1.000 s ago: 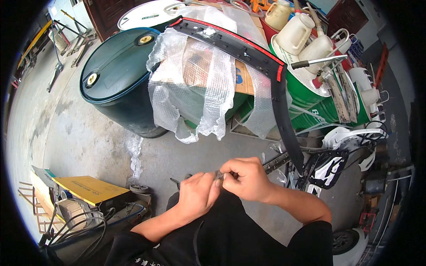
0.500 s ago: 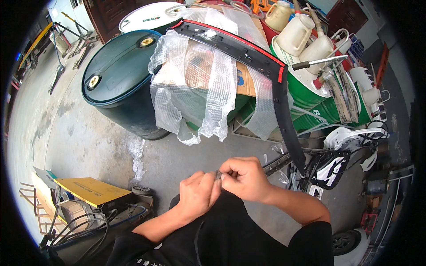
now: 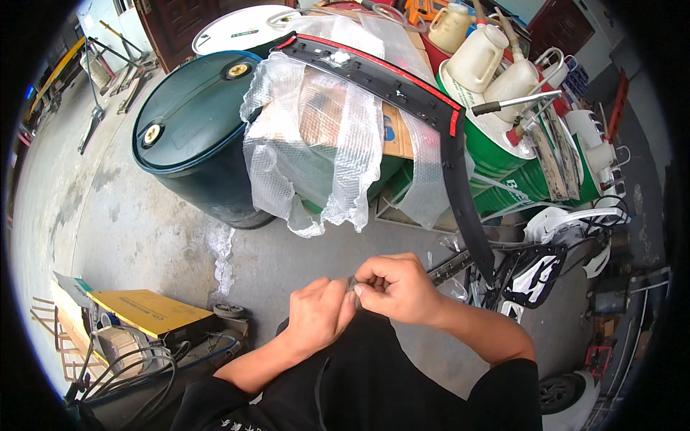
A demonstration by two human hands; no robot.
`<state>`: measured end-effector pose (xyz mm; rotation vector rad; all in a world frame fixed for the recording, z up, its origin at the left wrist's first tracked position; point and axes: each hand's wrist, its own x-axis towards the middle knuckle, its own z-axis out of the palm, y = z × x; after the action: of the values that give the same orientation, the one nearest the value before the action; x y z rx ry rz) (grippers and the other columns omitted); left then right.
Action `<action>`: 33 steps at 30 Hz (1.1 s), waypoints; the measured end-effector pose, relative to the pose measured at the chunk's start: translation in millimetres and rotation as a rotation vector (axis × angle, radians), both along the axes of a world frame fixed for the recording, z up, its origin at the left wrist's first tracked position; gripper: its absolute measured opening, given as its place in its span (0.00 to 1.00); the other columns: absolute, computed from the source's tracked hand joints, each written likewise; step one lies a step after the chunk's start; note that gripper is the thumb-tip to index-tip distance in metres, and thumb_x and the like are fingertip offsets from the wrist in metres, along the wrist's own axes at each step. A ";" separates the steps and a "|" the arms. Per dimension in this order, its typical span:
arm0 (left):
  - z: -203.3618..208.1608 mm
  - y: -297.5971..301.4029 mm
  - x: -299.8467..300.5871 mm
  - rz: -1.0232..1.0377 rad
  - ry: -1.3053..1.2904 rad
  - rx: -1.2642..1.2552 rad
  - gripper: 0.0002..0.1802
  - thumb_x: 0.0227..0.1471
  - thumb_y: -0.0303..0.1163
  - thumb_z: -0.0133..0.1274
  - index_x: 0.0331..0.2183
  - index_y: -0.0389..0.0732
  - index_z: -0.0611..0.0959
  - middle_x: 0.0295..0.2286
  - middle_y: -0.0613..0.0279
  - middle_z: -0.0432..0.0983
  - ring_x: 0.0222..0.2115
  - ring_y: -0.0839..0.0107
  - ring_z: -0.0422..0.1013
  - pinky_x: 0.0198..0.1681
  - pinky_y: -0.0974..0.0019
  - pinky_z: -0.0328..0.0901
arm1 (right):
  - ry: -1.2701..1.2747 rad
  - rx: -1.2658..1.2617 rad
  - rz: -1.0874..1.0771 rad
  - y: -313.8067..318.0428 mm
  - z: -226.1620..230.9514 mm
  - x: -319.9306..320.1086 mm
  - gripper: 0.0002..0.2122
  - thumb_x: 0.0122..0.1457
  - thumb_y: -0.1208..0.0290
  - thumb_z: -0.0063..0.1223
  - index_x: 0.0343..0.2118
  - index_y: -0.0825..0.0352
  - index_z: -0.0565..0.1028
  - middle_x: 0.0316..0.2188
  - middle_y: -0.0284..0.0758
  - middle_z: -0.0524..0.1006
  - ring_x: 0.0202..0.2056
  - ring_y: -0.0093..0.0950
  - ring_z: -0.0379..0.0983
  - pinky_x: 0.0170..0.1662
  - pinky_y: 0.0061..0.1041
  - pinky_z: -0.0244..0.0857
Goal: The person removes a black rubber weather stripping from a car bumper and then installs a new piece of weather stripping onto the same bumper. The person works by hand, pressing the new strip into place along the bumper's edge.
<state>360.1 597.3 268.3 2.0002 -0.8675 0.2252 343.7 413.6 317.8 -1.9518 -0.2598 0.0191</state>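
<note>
In front of my body, my left hand (image 3: 318, 310) and my right hand (image 3: 399, 289) meet with fingers closed in a pinch. Between the fingertips shows a sliver of a small greyish piece (image 3: 352, 283), mostly covered; its kind I cannot make out. Beyond them, a long black curved trim strip (image 3: 374, 79) with red tape (image 3: 424, 82) along its edge lies over bubble wrap (image 3: 352, 151) and cardboard (image 3: 399, 133). One end of the strip hangs down to the right of my hands, apart from them.
A dark blue-green drum (image 3: 190, 108) stands at the far left of the wrap. Green drums (image 3: 514, 183) with white jugs (image 3: 478, 57) are at the right. A yellow box-shaped machine (image 3: 151, 309) with cables sits lower left. Loose black and white parts (image 3: 535, 276) lie at the right.
</note>
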 end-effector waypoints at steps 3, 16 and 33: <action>0.2 -0.4 0.3 0.000 0.010 -0.016 0.07 0.49 0.27 0.57 0.29 0.35 0.76 0.16 0.57 0.69 0.16 0.58 0.67 0.18 0.58 0.62 | 0.001 0.020 0.000 1.5 -2.5 0.1 0.03 0.52 0.81 0.58 0.27 0.73 0.75 0.20 0.32 0.76 0.21 0.15 0.71 0.24 0.19 0.65; -2.9 0.2 1.8 -0.004 -0.028 -0.032 0.07 0.48 0.25 0.57 0.29 0.35 0.76 0.16 0.58 0.68 0.16 0.59 0.66 0.17 0.58 0.61 | -0.102 -0.057 -0.036 7.2 0.7 3.1 0.02 0.49 0.83 0.56 0.27 0.73 0.76 0.19 0.35 0.76 0.20 0.18 0.72 0.23 0.20 0.65; -3.7 0.9 6.3 -0.009 -0.036 -0.016 0.09 0.47 0.26 0.58 0.31 0.34 0.77 0.17 0.57 0.70 0.16 0.59 0.67 0.17 0.58 0.62 | 0.048 0.104 -0.030 5.6 -1.7 3.7 0.00 0.51 0.83 0.53 0.26 0.73 0.74 0.19 0.31 0.74 0.21 0.15 0.69 0.23 0.18 0.62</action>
<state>366.4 598.2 264.6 1.9824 -0.8942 0.2633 347.4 419.2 316.1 -1.8491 -0.1953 0.0321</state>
